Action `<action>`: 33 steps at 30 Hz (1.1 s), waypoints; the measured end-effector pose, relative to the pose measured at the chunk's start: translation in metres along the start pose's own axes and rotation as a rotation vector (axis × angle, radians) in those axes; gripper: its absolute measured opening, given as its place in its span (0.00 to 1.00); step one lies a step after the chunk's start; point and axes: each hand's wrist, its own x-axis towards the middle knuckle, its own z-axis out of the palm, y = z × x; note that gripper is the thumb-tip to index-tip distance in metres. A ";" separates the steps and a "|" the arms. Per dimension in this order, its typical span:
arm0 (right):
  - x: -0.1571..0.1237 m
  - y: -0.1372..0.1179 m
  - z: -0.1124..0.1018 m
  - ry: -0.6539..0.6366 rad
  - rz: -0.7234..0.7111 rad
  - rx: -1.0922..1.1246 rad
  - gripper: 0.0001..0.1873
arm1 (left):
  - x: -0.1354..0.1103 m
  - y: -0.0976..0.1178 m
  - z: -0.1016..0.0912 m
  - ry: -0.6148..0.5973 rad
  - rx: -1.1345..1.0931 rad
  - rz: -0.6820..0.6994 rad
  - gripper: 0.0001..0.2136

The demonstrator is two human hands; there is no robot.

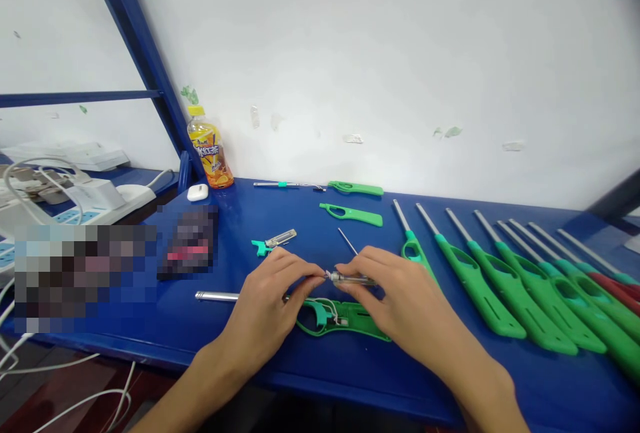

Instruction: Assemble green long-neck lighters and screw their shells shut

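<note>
My right hand [387, 280] is closed around a clear lighter fuel tank [353, 279] with a metal valve end facing left. At that end, the thumb and forefinger of my left hand [283, 280] pinch a tiny whitish piece, too small to name. Below both hands lies an open green lighter half-shell [357, 318], with a teal trigger [323, 313] and white wires inside. Its metal barrel [217, 296] sticks out to the left, partly hidden by my left hand. A thin metal rod [347, 240] lies just beyond my right hand.
Several assembled green lighters [480, 280] line the right side. Toward the wall lie green shell halves [353, 214], a loose barrel [270, 184] and a tank with teal trigger [275, 241]. A drink bottle [210, 153], white case [198, 192] and power strip [100, 210] are left.
</note>
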 end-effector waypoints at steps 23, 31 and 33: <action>0.000 -0.005 -0.002 -0.035 0.023 -0.023 0.02 | 0.001 0.001 -0.001 -0.039 0.009 0.000 0.06; 0.000 -0.009 -0.003 -0.036 0.057 0.051 0.02 | 0.002 0.001 -0.001 -0.045 -0.016 0.007 0.08; 0.000 -0.009 -0.004 -0.040 0.055 0.051 0.02 | 0.002 0.001 -0.001 -0.051 -0.021 0.009 0.08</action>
